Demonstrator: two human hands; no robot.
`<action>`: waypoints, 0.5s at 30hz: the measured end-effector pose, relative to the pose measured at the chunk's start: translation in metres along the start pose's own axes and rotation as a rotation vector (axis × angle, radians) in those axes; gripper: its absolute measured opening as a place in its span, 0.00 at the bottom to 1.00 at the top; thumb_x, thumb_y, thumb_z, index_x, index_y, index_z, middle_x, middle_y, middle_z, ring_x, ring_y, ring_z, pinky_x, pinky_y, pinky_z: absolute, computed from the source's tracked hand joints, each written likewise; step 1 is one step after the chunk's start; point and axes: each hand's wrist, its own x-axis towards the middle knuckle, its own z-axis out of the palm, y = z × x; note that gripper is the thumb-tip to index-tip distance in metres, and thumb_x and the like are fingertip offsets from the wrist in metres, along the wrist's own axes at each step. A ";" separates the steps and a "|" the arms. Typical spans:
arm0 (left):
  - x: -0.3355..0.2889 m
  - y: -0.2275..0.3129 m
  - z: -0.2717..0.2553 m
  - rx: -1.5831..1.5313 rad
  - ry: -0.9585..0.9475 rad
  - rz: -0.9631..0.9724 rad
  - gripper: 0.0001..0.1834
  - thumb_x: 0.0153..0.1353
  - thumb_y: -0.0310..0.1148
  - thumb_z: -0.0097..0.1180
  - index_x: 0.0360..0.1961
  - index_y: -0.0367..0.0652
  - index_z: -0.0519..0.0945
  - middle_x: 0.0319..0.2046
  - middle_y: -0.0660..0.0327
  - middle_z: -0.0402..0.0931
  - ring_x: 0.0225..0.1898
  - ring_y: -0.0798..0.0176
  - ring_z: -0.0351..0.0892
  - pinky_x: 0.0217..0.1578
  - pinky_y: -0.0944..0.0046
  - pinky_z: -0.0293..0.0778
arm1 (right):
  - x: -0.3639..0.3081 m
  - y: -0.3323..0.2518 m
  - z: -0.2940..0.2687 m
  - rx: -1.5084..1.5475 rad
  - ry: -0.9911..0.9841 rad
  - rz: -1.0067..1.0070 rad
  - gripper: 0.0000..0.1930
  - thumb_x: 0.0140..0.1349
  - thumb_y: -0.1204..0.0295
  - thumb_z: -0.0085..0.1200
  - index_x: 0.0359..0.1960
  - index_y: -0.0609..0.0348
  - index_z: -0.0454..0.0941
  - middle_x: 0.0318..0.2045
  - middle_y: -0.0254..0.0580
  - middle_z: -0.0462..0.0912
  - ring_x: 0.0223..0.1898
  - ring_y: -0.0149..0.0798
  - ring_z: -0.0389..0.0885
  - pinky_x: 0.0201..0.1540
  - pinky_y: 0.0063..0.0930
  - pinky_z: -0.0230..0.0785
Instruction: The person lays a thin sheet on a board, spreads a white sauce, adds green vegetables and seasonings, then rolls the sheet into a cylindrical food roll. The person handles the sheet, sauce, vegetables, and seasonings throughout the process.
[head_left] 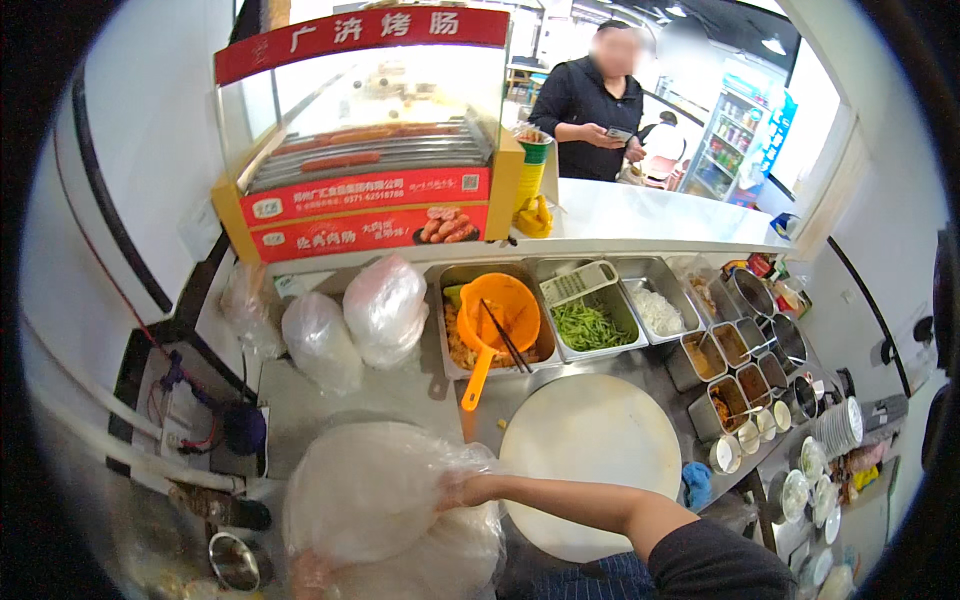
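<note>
A large clear plastic bag (360,490) with pale, flat round shapes inside lies spread at the lower left of the counter, blurred by motion. My right hand (465,490) reaches across from the lower right and grips the bag's right side, its fingertips partly lost in the film. At the bag's lower left edge is my left hand (312,575), so smeared that its fingers cannot be made out. Beside my right forearm lies a round white board (590,450). Behind it, an orange strainer (500,310) with dark chopsticks (507,338) rests in a steel food pan (455,366).
Bagged bundles (385,310) stand at the back left, below a sausage roller (365,165). Pans hold shredded green vegetables (592,325) and white shreds (657,310). Sauce tubs (705,355), a blue cloth (697,484) and stacked bowls (838,425) sit right. A person (590,105) stands beyond the ledge.
</note>
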 end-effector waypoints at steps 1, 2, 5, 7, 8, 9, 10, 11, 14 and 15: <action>0.004 -0.004 0.007 -0.142 0.027 0.060 0.16 0.62 0.41 0.58 0.42 0.38 0.81 0.36 0.52 0.80 0.40 0.49 0.81 0.41 0.49 0.78 | 0.003 0.012 0.002 0.126 0.038 -0.035 0.16 0.65 0.58 0.56 0.44 0.57 0.82 0.39 0.40 0.85 0.41 0.43 0.81 0.51 0.28 0.71; 0.007 -0.007 0.011 -0.259 0.060 0.099 0.16 0.63 0.41 0.58 0.42 0.38 0.81 0.37 0.52 0.80 0.41 0.49 0.81 0.41 0.48 0.79 | 0.016 0.012 -0.001 0.382 -0.064 0.018 0.17 0.65 0.59 0.57 0.46 0.58 0.82 0.39 0.39 0.86 0.42 0.42 0.81 0.52 0.27 0.70; 0.036 0.005 0.017 -0.405 0.070 -0.238 0.16 0.63 0.44 0.57 0.33 0.40 0.79 0.31 0.55 0.78 0.35 0.50 0.78 0.36 0.49 0.76 | 0.063 -0.006 -0.028 0.755 -0.264 0.193 0.19 0.61 0.63 0.61 0.50 0.62 0.80 0.39 0.37 0.85 0.44 0.37 0.81 0.53 0.28 0.70; 0.060 0.012 -0.018 -0.556 -0.040 -0.323 0.20 0.63 0.48 0.57 0.26 0.42 0.75 0.25 0.58 0.74 0.28 0.53 0.74 0.31 0.50 0.72 | 0.103 -0.047 -0.067 0.810 -0.316 0.262 0.23 0.58 0.66 0.65 0.51 0.66 0.77 0.38 0.37 0.85 0.45 0.35 0.82 0.53 0.28 0.70; 0.066 0.007 -0.056 -0.674 -0.149 -0.230 0.22 0.64 0.50 0.56 0.23 0.43 0.72 0.22 0.60 0.72 0.24 0.55 0.71 0.29 0.51 0.69 | 0.128 -0.083 -0.095 0.805 -0.319 0.267 0.25 0.56 0.67 0.66 0.52 0.68 0.76 0.38 0.38 0.85 0.44 0.35 0.82 0.53 0.27 0.71; 0.074 0.004 -0.084 -0.783 -0.287 -0.153 0.25 0.64 0.52 0.55 0.20 0.44 0.69 0.19 0.62 0.70 0.21 0.58 0.68 0.26 0.52 0.66 | 0.143 -0.101 -0.107 0.829 -0.314 0.278 0.26 0.54 0.68 0.68 0.53 0.68 0.75 0.38 0.39 0.85 0.45 0.35 0.82 0.53 0.28 0.70; 0.057 0.010 -0.037 -0.703 -0.220 -0.141 0.14 0.64 0.43 0.51 0.37 0.44 0.65 0.35 0.57 0.66 0.36 0.50 0.66 0.39 0.47 0.64 | 0.134 -0.087 -0.114 0.872 -0.261 0.393 0.28 0.52 0.69 0.69 0.53 0.69 0.74 0.39 0.41 0.84 0.45 0.35 0.81 0.54 0.28 0.70; 0.014 0.068 0.039 -0.593 -0.158 -0.133 0.18 0.65 0.33 0.47 0.53 0.43 0.61 0.52 0.51 0.62 0.52 0.43 0.63 0.53 0.42 0.63 | 0.121 -0.068 -0.115 0.956 -0.201 0.495 0.29 0.51 0.69 0.70 0.54 0.69 0.73 0.41 0.43 0.84 0.47 0.35 0.81 0.55 0.29 0.70; -0.060 0.170 0.075 -0.503 -0.054 0.052 0.19 0.67 0.26 0.48 0.58 0.31 0.65 0.57 0.45 0.66 0.61 0.40 0.67 0.66 0.41 0.65 | 0.146 -0.105 -0.128 1.000 -0.196 0.502 0.30 0.52 0.70 0.69 0.56 0.68 0.72 0.47 0.44 0.81 0.53 0.35 0.76 0.59 0.31 0.65; -0.065 0.177 0.070 -0.512 -0.064 0.097 0.16 0.68 0.27 0.51 0.51 0.25 0.69 0.52 0.44 0.70 0.58 0.42 0.70 0.66 0.42 0.66 | 0.148 -0.126 -0.134 0.989 -0.197 0.508 0.30 0.53 0.69 0.68 0.57 0.67 0.72 0.50 0.44 0.80 0.55 0.35 0.74 0.60 0.31 0.63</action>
